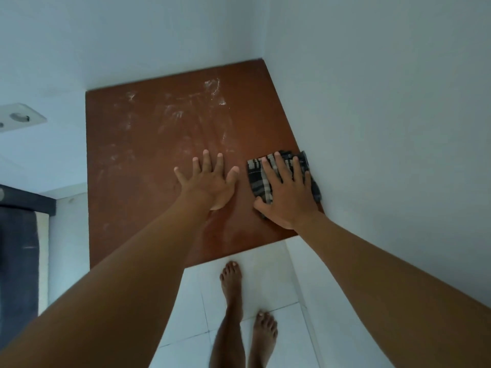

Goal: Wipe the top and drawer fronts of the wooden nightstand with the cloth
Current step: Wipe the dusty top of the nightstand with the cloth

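Note:
I look straight down on the brown wooden nightstand top (148,166), streaked with pale dust across its far and left parts. My left hand (210,181) rests flat on the wood near the middle, fingers spread, holding nothing. My right hand (285,192) presses flat on a dark checked cloth (256,179) at the top's right edge, against the wall. The drawer fronts are hidden below the top.
White walls (372,128) enclose the nightstand at the back and right, forming a corner. A white socket plate (18,116) is on the left wall. A dark bed edge with bedding (18,251) lies at far left. My bare feet (231,277) stand on white floor tiles.

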